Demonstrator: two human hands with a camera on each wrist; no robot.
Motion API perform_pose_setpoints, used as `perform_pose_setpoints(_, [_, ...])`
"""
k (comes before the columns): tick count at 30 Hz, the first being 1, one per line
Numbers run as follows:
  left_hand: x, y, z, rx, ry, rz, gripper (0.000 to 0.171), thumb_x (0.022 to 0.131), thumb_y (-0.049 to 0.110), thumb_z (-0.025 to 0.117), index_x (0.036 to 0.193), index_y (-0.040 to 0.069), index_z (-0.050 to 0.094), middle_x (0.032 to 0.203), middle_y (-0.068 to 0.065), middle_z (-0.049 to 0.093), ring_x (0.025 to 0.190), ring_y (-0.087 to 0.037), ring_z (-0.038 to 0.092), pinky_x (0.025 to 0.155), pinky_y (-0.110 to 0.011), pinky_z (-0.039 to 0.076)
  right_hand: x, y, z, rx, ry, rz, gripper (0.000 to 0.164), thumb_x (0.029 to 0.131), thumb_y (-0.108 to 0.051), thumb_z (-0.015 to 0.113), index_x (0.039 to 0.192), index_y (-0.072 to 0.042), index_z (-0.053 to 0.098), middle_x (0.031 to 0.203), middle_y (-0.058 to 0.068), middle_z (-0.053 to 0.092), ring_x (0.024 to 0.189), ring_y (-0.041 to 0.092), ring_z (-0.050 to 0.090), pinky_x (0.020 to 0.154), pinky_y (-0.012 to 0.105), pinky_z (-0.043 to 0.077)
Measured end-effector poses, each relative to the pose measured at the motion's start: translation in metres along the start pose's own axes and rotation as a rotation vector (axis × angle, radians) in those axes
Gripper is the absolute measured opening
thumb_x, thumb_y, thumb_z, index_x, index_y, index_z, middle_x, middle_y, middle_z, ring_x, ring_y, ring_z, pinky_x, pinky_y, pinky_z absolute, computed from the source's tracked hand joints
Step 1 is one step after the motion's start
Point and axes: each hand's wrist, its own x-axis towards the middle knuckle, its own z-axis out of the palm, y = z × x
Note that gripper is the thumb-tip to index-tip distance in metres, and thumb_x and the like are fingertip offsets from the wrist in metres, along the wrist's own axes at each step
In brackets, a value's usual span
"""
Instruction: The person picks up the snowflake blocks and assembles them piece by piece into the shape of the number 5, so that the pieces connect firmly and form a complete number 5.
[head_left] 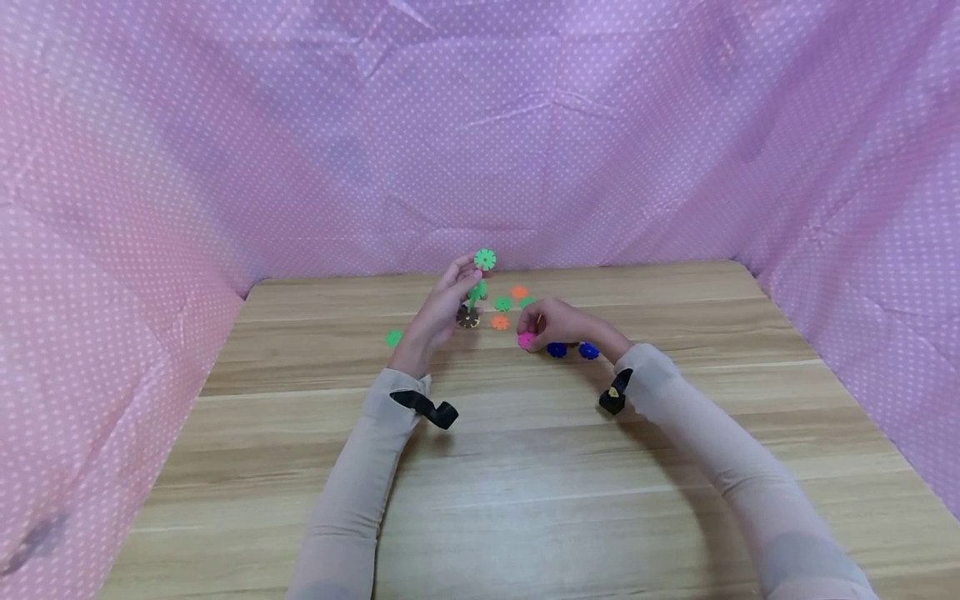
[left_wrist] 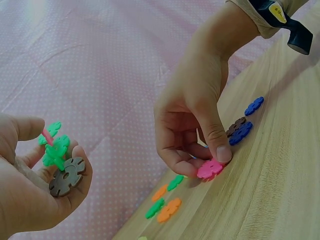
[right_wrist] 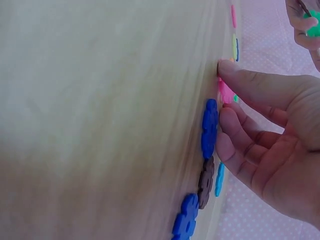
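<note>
My left hand (head_left: 437, 315) is raised above the table and holds a joined piece of notched plastic discs. In the left wrist view, a brown disc (left_wrist: 67, 176) sits at its lower end, green discs (left_wrist: 56, 150) are in the middle, and a bit of pink shows by the thumb. At its top in the head view is another green disc (head_left: 485, 259). Low over the tabletop, my right hand (head_left: 561, 320) pinches a pink disc (left_wrist: 210, 170) between thumb and fingers. Whether that disc still touches the wood, I cannot tell.
Blue discs (head_left: 588, 351) and a brown disc (right_wrist: 205, 183) lie beside my right hand. Orange discs (head_left: 500, 322) and green discs (head_left: 503, 304) lie between the hands. One green disc (head_left: 393, 337) rests left of my left wrist. Pink dotted cloth (head_left: 480, 150) surrounds the wooden table (head_left: 525, 500).
</note>
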Motion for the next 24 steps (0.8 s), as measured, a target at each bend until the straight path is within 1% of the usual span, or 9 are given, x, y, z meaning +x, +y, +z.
perform_pose_setpoints(4, [0.0,0.001,0.001,-0.011,0.02,-0.022,0.044,0.109,0.026,0.048,0.153,0.025,0.039,0.153,0.0,0.046,0.108,-0.018,0.05,0.073,-0.025,0.052,-0.001,-0.001,-0.001,0.022,-0.011,-0.001,0.021,0.082,-0.001,0.083,0.098,-0.004,0.069,0.093,0.009,0.065,0.086,0.019,0.06,0.077,0.027,0.052])
perform_pose_setpoints(7, [0.0,0.002,0.002,-0.01,0.024,-0.027,0.045,0.109,0.027,0.048,0.153,0.025,0.038,0.154,0.0,0.044,0.111,-0.015,0.048,0.072,-0.023,0.054,-0.002,-0.002,0.0,0.048,-0.01,-0.001,0.021,0.083,0.001,0.081,0.098,-0.003,0.068,0.094,0.011,0.067,0.087,0.02,0.061,0.077,0.027,0.053])
perform_pose_setpoints(10, [0.0,0.002,0.001,-0.015,0.016,-0.025,0.045,0.109,0.026,0.047,0.153,0.024,0.038,0.152,-0.002,0.044,0.114,-0.012,0.047,0.071,-0.021,0.054,-0.002,-0.001,0.0,0.086,0.004,-0.002,0.018,0.084,0.003,0.078,0.099,-0.001,0.068,0.094,0.014,0.069,0.087,0.022,0.063,0.077,0.027,0.054])
perform_pose_setpoints(11, [0.0,0.002,0.001,-0.016,0.014,-0.025,0.044,0.109,0.026,0.047,0.153,0.024,0.038,0.151,-0.003,0.045,0.113,-0.012,0.047,0.069,-0.021,0.053,-0.002,-0.001,0.001,0.099,0.012,0.004,0.017,0.085,0.003,0.077,0.099,-0.001,0.069,0.094,0.014,0.07,0.088,0.022,0.064,0.077,0.027,0.055])
perform_pose_setpoints(16, [0.0,0.001,0.002,-0.023,0.035,-0.03,0.044,0.109,0.024,0.047,0.152,0.022,0.039,0.141,-0.002,0.053,0.103,-0.014,0.049,0.068,-0.021,0.052,-0.003,-0.008,0.001,0.142,0.079,0.041,0.017,0.089,0.002,0.071,0.106,-0.003,0.073,0.098,0.012,0.073,0.09,0.02,0.067,0.081,0.028,0.057])
perform_pose_setpoints(18, [0.0,0.002,0.002,-0.028,0.048,-0.031,0.044,0.109,0.024,0.047,0.152,0.021,0.039,0.138,-0.002,0.053,0.101,-0.014,0.05,0.069,-0.022,0.052,-0.002,-0.011,0.001,0.157,0.119,0.038,0.018,0.091,0.001,0.07,0.108,-0.003,0.074,0.101,0.011,0.074,0.092,0.018,0.068,0.083,0.027,0.058])
perform_pose_setpoints(21, [0.0,0.002,0.002,-0.038,0.056,-0.027,0.043,0.109,0.024,0.046,0.152,0.02,0.039,0.138,-0.001,0.053,0.099,-0.013,0.051,0.073,-0.024,0.053,0.0,-0.017,-0.001,0.211,0.179,-0.005,0.017,0.092,0.002,0.069,0.108,0.001,0.073,0.103,0.014,0.074,0.093,0.016,0.069,0.084,0.026,0.058])
perform_pose_setpoints(24, [0.001,0.003,0.002,-0.05,0.066,-0.019,0.043,0.109,0.025,0.045,0.152,0.021,0.039,0.139,-0.002,0.051,0.096,-0.012,0.052,0.075,-0.025,0.051,0.003,-0.024,-0.002,0.302,0.22,-0.058,0.016,0.091,0.002,0.072,0.106,0.004,0.072,0.103,0.019,0.074,0.089,0.015,0.07,0.082,0.027,0.06])
